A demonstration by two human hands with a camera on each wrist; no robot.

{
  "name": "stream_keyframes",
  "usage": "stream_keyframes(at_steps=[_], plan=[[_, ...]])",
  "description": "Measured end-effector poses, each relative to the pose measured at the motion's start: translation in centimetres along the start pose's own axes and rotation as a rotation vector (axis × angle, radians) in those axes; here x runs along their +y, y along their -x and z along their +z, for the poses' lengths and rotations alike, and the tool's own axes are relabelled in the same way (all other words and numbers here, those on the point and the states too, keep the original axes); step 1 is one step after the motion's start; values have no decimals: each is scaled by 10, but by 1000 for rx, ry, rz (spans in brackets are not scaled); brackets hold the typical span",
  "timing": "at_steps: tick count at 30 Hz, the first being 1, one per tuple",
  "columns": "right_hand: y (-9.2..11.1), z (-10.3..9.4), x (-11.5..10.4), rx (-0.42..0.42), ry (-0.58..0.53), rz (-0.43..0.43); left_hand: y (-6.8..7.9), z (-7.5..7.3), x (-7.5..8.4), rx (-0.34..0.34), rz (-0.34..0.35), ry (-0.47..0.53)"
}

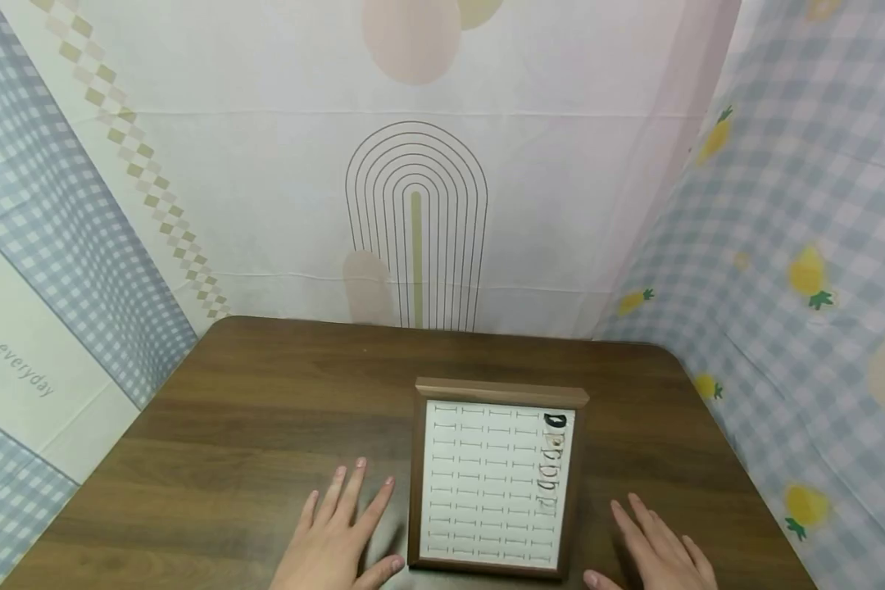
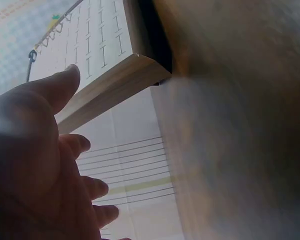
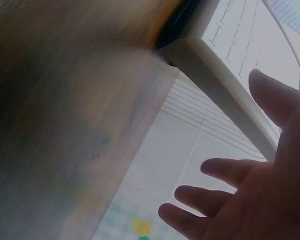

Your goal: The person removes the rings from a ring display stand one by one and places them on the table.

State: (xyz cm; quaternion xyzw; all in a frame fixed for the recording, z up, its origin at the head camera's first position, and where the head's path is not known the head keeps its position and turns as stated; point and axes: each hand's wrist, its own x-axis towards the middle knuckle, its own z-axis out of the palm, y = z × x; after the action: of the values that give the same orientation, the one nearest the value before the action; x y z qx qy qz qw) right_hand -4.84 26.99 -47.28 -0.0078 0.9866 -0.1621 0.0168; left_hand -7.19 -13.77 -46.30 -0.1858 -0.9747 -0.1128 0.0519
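A wooden-framed ring display box (image 1: 416, 483) with a white slotted panel stands on the table, front and right of centre in the head view. Down the panel's right-hand column sit several small rings (image 1: 549, 473), below a larger black ring (image 1: 555, 421) at the top. My left hand (image 1: 332, 533) is spread palm down beside the box's left side, thumb close to its lower corner. On the other side my right hand (image 1: 656, 549) lies with fingers extended, its thumb pointing at the frame. Both hands are without anything in them. The frame's side (image 2: 110, 92) shows past the thumb in the left wrist view.
The brown wood-grain table (image 1: 265, 426) has rounded far corners. Behind it hangs a pale cloth (image 1: 288, 205) with arch lines; checked cloths close in the left side (image 1: 118, 270) and the right side (image 1: 767, 328), the latter printed with yellow pineapples.
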Motion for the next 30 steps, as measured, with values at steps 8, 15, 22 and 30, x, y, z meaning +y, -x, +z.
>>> stream_keyframes(at_steps=[8,15,22,30], plan=[[-1,-14,-20,125,21,-45,-11,-6,10,-63,-43,275],[0,-26,-38,355,-44,-130,-23,-9,19,-70,-81,627],[-2,-27,-52,548,-167,-238,-34,-1,22,-59,-69,777],[-16,-32,-70,676,-227,-322,-42,10,23,-42,-42,944]])
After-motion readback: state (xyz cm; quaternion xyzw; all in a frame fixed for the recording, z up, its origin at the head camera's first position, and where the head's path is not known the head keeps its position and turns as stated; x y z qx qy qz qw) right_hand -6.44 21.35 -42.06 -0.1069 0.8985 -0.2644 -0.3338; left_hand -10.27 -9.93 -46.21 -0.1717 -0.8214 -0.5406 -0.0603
